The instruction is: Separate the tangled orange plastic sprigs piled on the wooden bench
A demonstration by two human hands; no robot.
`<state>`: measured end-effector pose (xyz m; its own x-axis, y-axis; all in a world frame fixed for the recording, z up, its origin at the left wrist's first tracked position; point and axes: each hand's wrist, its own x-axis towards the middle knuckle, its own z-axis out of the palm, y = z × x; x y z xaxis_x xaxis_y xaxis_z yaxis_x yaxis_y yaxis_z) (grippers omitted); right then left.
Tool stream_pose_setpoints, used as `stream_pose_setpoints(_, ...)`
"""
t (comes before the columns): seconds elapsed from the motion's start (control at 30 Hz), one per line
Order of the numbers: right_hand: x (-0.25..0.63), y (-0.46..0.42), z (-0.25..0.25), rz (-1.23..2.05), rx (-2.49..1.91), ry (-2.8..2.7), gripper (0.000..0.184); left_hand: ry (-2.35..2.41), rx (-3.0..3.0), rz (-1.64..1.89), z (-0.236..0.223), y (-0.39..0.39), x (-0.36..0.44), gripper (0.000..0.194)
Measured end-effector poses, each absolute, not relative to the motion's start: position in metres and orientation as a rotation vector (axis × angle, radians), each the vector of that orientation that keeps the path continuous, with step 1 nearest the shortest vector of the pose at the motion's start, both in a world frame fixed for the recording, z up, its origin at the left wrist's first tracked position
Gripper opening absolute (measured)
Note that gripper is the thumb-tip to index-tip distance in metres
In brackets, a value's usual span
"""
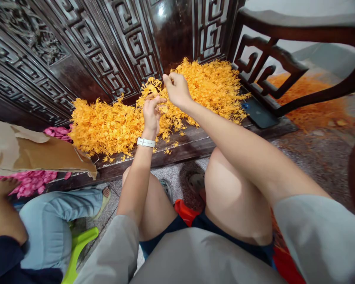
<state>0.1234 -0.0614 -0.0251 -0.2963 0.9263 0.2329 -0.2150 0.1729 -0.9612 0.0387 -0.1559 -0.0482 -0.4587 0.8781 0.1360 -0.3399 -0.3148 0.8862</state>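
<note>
My left hand (152, 114), with a pale watch band on the wrist, is closed in a pinch over the orange pile. Close by and a little higher, my right hand (178, 90) is also closed, thumb and fingers drawn together. What either hand holds is too small to make out. Just above the left fingertips is a looped orange plastic piece (152, 84). Heaps of small, spidery orange plastic flower parts lie on both sides, one left heap (106, 128) and one larger right heap (210, 86). A few loose bits lie at the front.
The heaps rest on a dark wooden bench (195, 142) against a carved back. A phone (259, 112) lies at its right, beside the armrest (272, 67). At left are a cardboard box (38, 148), pink petals (32, 183), a seated person's hand (2, 186) and a green stool (78, 252).
</note>
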Motion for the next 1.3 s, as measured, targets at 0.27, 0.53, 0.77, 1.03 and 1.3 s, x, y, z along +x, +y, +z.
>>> stream_pose_setpoints(0.27, 0.127, -0.064, -0.021, 1.222, -0.858, -1.451, 0.054, 1.111, 0.782, 2.031, -0.056, -0.143, 0.036, 0.031)
stream_pose_setpoints(0.53, 0.131, -0.077, -0.017, 1.415, -0.929, -1.475, 0.064, 0.983, 0.640, 1.934, -0.049, -0.155, 0.028, 0.036)
stream_pose_setpoints(0.77, 0.132, -0.080, -0.010, 1.395, -0.948, -1.493, 0.062, 1.050, 0.689, 1.854, -0.048, -0.157, 0.033, 0.043)
stream_pose_setpoints(1.03, 0.126, -0.090, -0.009, 1.209, -0.975, -1.606, 0.059, 1.070, 0.720, 1.832, -0.047, -0.157, 0.033, 0.025)
stream_pose_setpoints(1.3, 0.122, -0.071, -0.020, 1.241, -0.708, -1.684, 0.062, 0.919, 0.829, 1.683, -0.051, -0.159, 0.030, 0.017)
